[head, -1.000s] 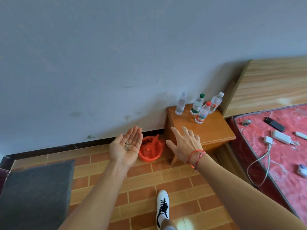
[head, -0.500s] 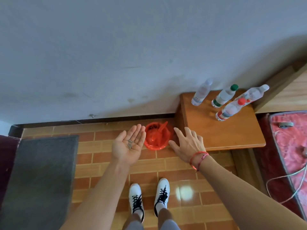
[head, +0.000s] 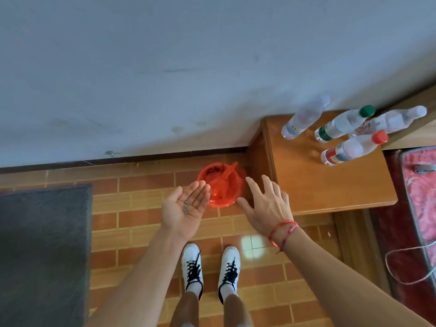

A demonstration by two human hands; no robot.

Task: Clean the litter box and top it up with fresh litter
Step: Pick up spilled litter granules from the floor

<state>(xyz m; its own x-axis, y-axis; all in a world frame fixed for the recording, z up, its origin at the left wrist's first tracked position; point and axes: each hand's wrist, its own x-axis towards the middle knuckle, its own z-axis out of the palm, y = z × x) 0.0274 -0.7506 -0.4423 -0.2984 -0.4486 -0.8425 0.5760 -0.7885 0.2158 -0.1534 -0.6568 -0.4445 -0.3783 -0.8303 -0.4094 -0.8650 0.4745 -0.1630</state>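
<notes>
Against the far wall [head: 165, 79], down on the brick-patterned floor [head: 136, 234], a red bowl [head: 212, 177] sits with a red scoop [head: 227, 175] in it, just left of a wooden nightstand [head: 330, 185]. The person's left hand [head: 186, 210] is held palm up near the bowl, fingers straight, carrying a few small grey pellets [head: 187, 206]. Their right hand [head: 266, 206] hovers palm down, fingers spread, gripping nothing, between bowl and nightstand. Four water bottles [head: 304, 119] stand at the nightstand's far edge; a grey mat [head: 40, 251] lies at left.

light: soft, even daylight, fairly bright
glare: pale patch on the floor [head: 253, 249] tiles
blur: bottles [head: 349, 135] smeared
edges: wall [head: 188, 67] line bows, wide-angle stretch
</notes>
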